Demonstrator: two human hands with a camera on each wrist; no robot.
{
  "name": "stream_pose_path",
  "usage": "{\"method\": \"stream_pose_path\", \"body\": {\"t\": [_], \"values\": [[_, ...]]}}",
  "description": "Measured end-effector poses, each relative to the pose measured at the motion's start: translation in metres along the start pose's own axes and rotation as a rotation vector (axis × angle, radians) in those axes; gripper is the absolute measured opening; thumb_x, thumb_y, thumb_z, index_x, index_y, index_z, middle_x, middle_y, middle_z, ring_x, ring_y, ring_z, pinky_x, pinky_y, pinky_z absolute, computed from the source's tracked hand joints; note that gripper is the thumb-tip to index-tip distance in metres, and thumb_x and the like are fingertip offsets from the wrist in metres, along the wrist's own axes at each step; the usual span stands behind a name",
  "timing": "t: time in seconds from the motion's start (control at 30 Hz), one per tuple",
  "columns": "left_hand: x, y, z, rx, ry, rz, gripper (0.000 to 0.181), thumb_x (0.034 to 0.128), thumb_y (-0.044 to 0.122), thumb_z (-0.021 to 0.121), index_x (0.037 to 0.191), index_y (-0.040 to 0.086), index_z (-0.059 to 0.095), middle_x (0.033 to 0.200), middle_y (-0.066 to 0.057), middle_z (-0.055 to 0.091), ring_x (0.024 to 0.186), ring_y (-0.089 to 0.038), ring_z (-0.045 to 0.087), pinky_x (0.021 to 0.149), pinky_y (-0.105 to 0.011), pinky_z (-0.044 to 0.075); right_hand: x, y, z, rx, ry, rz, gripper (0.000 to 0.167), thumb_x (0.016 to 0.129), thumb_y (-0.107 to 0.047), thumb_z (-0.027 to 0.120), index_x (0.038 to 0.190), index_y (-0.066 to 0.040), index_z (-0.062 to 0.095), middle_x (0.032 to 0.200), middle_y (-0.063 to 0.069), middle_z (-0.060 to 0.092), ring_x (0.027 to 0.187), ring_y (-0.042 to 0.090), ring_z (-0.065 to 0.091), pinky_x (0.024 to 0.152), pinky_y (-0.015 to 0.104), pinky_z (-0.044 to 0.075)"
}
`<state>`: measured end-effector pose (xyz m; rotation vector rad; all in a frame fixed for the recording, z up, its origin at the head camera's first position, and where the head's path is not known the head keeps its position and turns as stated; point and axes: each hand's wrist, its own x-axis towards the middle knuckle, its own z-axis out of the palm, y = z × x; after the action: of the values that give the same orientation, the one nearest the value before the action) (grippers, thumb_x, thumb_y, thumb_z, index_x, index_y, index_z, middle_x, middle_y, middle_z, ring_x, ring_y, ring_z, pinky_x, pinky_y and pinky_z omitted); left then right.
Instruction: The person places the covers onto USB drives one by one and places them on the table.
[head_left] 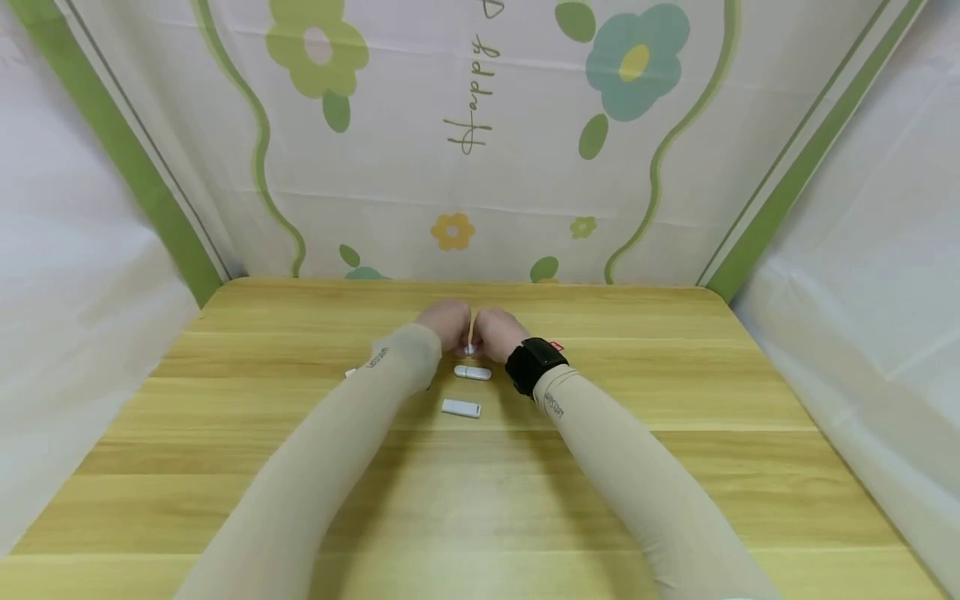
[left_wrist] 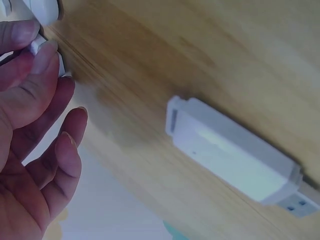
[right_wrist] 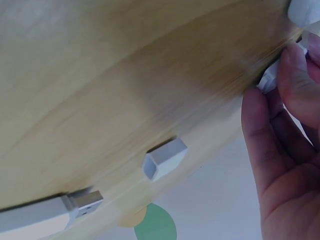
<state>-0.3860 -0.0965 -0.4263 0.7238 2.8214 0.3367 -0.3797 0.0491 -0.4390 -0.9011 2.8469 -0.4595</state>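
Near the table's far edge, my left hand (head_left: 447,323) and right hand (head_left: 497,332) meet, knuckle to knuckle. Between them, the thumb and fingers of both pinch a small white USB stick (head_left: 469,350), mostly covered by the fingertips. Its white end (right_wrist: 270,77) shows past the right fingers. Just in front of the hands lies a rounded white USB stick (head_left: 472,372), and nearer to me a straight-sided one (head_left: 461,408). Beside the left hand, the left wrist view has an uncapped white USB stick (left_wrist: 230,150) with its metal plug bare.
In the right wrist view, another uncapped USB stick (right_wrist: 40,220) lies on the wood beside a loose white cap (right_wrist: 165,159). The wooden table (head_left: 480,500) ends at a flowered cloth (head_left: 525,183). White cloth walls stand at both sides.
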Motion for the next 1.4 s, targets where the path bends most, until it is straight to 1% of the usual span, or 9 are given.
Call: {"method": "stream_pose_path", "body": {"t": [0.3, 0.43, 0.57, 0.67, 0.83, 0.97, 1.1, 1.2, 1.4], "values": [[0.002, -0.001, 0.007, 0.032, 0.018, 0.020, 0.017, 0.0687, -0.005, 0.078, 0.063, 0.010, 0.072, 0.064, 0.004, 0.064, 0.071, -0.017, 0.060, 0.073, -0.031, 0.053, 0.006, 0.007, 0.010, -0.030, 0.003, -0.017, 0.018, 0.079, -0.001, 0.079, 0.065, -0.010, 0.070, 0.061, -0.004, 0.060, 0.061, 0.013, 0.053, 0.061, 0.025, 0.047], [0.004, 0.000, 0.009, 0.045, -0.015, 0.037, 0.014, 0.0731, -0.003, 0.078, 0.066, 0.009, 0.074, 0.066, 0.003, 0.066, 0.070, -0.016, 0.058, 0.073, -0.031, 0.052, 0.006, 0.011, 0.009, -0.070, -0.012, -0.034, 0.019, 0.079, -0.002, 0.079, 0.066, -0.010, 0.068, 0.064, -0.002, 0.061, 0.063, 0.015, 0.053, 0.062, 0.026, 0.048], [0.012, -0.008, 0.011, 0.060, -0.076, 0.092, 0.006, 0.0787, 0.002, 0.079, 0.079, 0.008, 0.077, 0.078, 0.001, 0.071, 0.078, -0.017, 0.063, 0.076, -0.032, 0.054, 0.004, 0.016, 0.005, -0.095, -0.050, -0.020, 0.007, 0.083, -0.008, 0.080, 0.084, -0.004, 0.074, 0.084, 0.004, 0.070, 0.079, 0.019, 0.064, 0.074, 0.031, 0.053], [0.020, -0.019, 0.014, 0.055, -0.128, 0.119, 0.011, 0.0814, 0.008, 0.079, 0.092, 0.008, 0.078, 0.093, -0.002, 0.073, 0.089, -0.019, 0.066, 0.081, -0.034, 0.054, 0.001, 0.021, -0.006, -0.089, -0.085, 0.014, 0.023, 0.086, -0.012, 0.077, 0.105, 0.001, 0.073, 0.106, 0.011, 0.071, 0.099, 0.026, 0.066, 0.087, 0.036, 0.053], [0.029, -0.030, 0.010, 0.036, -0.215, 0.043, 0.028, 0.0854, 0.021, 0.080, 0.111, 0.011, 0.074, 0.108, -0.001, 0.069, 0.097, -0.018, 0.064, 0.085, -0.034, 0.052, -0.009, 0.030, -0.042, -0.085, -0.111, 0.042, 0.032, 0.090, -0.014, 0.074, 0.116, 0.005, 0.069, 0.115, 0.018, 0.068, 0.106, 0.031, 0.064, 0.090, 0.041, 0.052], [0.028, -0.020, -0.007, 0.010, -0.231, 0.012, 0.037, 0.0864, 0.024, 0.079, 0.120, 0.010, 0.070, 0.104, -0.001, 0.068, 0.094, -0.017, 0.063, 0.086, -0.037, 0.052, -0.022, 0.043, -0.066, -0.124, -0.099, 0.057, 0.027, 0.091, -0.012, 0.072, 0.114, 0.002, 0.072, 0.109, 0.015, 0.070, 0.098, 0.027, 0.066, 0.085, 0.038, 0.054], [0.028, -0.006, -0.019, 0.009, -0.226, 0.041, 0.038, 0.0873, 0.022, 0.078, 0.122, 0.009, 0.069, 0.101, 0.000, 0.067, 0.092, -0.017, 0.063, 0.086, -0.037, 0.052, -0.033, 0.058, -0.076, -0.149, -0.084, 0.058, 0.012, 0.091, -0.012, 0.072, 0.096, -0.002, 0.077, 0.091, 0.009, 0.072, 0.079, 0.020, 0.063, 0.075, 0.034, 0.053], [0.032, 0.000, -0.017, 0.029, -0.216, 0.071, 0.039, 0.0878, 0.024, 0.078, 0.123, 0.011, 0.068, 0.102, 0.001, 0.067, 0.093, -0.016, 0.062, 0.086, -0.035, 0.051, -0.039, 0.064, -0.076, -0.155, -0.068, 0.056, 0.010, 0.090, -0.012, 0.073, 0.084, -0.004, 0.077, 0.079, 0.006, 0.070, 0.068, 0.017, 0.059, 0.069, 0.034, 0.051], [0.040, 0.008, -0.001, 0.040, -0.188, 0.131, 0.038, 0.0901, 0.021, 0.074, 0.126, 0.012, 0.067, 0.100, 0.002, 0.067, 0.093, -0.015, 0.062, 0.086, -0.034, 0.051, -0.048, 0.071, -0.061, -0.169, -0.058, 0.110, 0.010, 0.088, -0.017, 0.075, 0.085, -0.008, 0.078, 0.081, 0.002, 0.071, 0.072, 0.015, 0.064, 0.073, 0.035, 0.054]]}}
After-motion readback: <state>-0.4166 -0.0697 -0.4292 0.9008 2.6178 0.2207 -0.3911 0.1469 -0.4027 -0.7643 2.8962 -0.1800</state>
